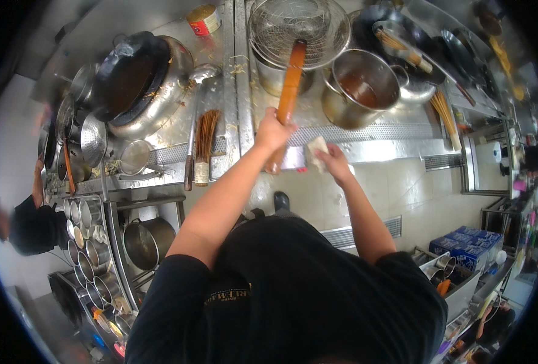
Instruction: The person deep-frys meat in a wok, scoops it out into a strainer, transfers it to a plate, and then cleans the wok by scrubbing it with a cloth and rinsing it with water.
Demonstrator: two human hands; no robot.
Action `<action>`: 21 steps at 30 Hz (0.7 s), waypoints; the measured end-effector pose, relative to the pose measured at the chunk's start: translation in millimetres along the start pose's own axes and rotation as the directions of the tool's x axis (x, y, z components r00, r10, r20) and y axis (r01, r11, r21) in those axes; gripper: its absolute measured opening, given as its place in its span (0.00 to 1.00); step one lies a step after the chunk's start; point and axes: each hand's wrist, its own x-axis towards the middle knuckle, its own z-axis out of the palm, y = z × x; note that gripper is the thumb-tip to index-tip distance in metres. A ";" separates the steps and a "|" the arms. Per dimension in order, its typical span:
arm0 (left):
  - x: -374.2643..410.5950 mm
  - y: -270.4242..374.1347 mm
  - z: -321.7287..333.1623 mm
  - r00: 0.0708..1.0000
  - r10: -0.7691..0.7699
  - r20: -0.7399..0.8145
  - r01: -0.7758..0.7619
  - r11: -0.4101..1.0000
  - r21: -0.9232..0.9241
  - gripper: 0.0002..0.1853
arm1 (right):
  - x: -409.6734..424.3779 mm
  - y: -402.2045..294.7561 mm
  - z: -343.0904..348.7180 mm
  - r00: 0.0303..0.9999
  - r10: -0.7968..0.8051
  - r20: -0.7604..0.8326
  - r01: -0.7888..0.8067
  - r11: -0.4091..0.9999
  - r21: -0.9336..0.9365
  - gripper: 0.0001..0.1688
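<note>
My left hand [273, 129] is closed around the flat wooden handle [291, 86] of a large round wire strainer [255, 29]. The strainer rests over a metal pot [269, 77], with more wire mesh nested in its bowl. Just right of the handle's lower end, my right hand [335, 164] pinches a pale folded cloth [317, 152]. A tall steel pot [351, 113] with reddish-brown liquid stands to the right of the strainer. A ladle [194, 118] and a bamboo brush [205, 145] lie on the steel counter to the left.
A wok [125, 82] sits at the left, beside a perforated ladle [93, 139] and an open can [204, 20]. More woks and bamboo brushes [446, 118] are at the right. Racks of metal containers [89, 214] stand lower left, where a person [32, 223] works. Blue boxes [465, 250] are lower right.
</note>
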 end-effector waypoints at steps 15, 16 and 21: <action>-66.8 27.9 -36.1 0.910 0.289 -0.297 -0.219 0.944 0.247 0.59 | -43.5 -47.0 28.6 0.466 -0.855 0.227 0.748 0.244 -0.617 0.21; -82.6 21.7 -56.9 0.852 0.352 -0.388 -0.267 0.929 0.258 0.57 | -56.0 -60.9 50.5 0.417 -0.835 0.359 0.841 0.205 -0.500 0.21; -210.0 -47.6 -136.6 0.669 0.312 -0.675 -0.186 0.949 0.254 0.47 | -96.5 -107.2 146.9 0.193 -0.661 0.725 0.948 0.317 0.037 0.21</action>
